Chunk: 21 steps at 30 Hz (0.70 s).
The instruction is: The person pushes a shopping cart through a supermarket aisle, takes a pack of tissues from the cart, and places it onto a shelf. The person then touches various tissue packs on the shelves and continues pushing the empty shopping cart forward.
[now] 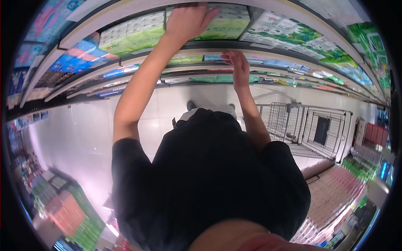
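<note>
My left hand reaches up to the upper shelf and lies over a green-and-white pack of tissues. Its thumb is spread to the right across the pack, while the fingertips reach towards the top edge of the view and are partly dark. Lower down, my right hand is raised in front of the shelf edge, fingers slightly bent and apart, with nothing in it. A similar green tissue pack stands left of my left hand. White packs with green leaves sit to the right.
Lower shelves hold more packaged goods. Blue packs stand at the left of the shelving. A wire shopping cart is on the tiled floor to my right. Stacked goods stand behind at left, and pink packs at right.
</note>
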Motion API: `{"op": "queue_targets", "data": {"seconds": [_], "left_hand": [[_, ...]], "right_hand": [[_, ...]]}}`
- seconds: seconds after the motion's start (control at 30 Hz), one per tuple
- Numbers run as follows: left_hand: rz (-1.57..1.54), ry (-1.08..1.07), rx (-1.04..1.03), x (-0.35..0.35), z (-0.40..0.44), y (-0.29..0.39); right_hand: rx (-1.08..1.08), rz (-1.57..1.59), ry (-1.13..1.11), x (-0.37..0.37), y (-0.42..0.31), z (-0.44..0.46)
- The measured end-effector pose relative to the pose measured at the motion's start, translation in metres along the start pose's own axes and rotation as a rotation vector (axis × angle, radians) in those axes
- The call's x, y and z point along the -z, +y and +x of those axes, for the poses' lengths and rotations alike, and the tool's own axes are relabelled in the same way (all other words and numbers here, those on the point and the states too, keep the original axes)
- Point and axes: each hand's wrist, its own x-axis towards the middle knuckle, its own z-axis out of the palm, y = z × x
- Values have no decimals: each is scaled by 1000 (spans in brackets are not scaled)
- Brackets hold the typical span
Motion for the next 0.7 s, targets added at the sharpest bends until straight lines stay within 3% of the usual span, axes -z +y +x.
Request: {"op": "queue_targets", "data": {"seconds": [0.23, 0.33, 0.4, 0.5, 0.53, 0.63, 0.7], "left_hand": [[21, 113, -185, -12, -4, -12], [99, 70, -81, -16, -4, -10], [-44, 24, 70, -13, -3, -2], [38, -109, 98, 1, -6, 3], [-19, 82, -70, 1, -8, -4], [25, -39, 82, 37, -25, -28], [-11, 17, 56, 51, -43, -68]], "right_hand": [[-5, -31, 29, 2, 2, -5], [-1, -27, 31, 4, 0, -4], [-15, -31, 9, 5, -2, -4], [9, 17, -23, 0, -5, -3], [7, -3, -48, -3, -8, -2], [14, -93, -128, -10, -25, 1], [117, -155, -186, -14, -43, 5]]}}
